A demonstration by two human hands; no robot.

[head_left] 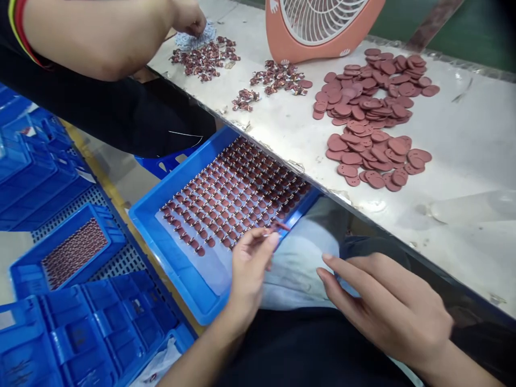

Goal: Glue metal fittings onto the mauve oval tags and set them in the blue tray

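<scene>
My left hand (253, 263) is closed in a pinch on a small reddish-brown piece (281, 226), over the near right edge of a blue tray (151, 236). Rows of small brown figures with round reddish parts (234, 201) lie on a pale sheet in that tray. To the right, above my lap, my right hand (387, 301) has its thumb and index finger apart, with nothing between them. Reddish-brown oval discs (374, 107) are heaped on the white table (463, 156). Small brown-and-white figures (278, 78) form loose piles left of the discs.
An orange fan (278, 37) stands at the table's back. At upper left, another person's hand (189, 19) reaches to a pale blue-white pile (197, 36). Blue crates (80, 333) are stacked at left, near a smaller filled blue tray (20, 274). The table's front edge (342, 198) runs diagonally.
</scene>
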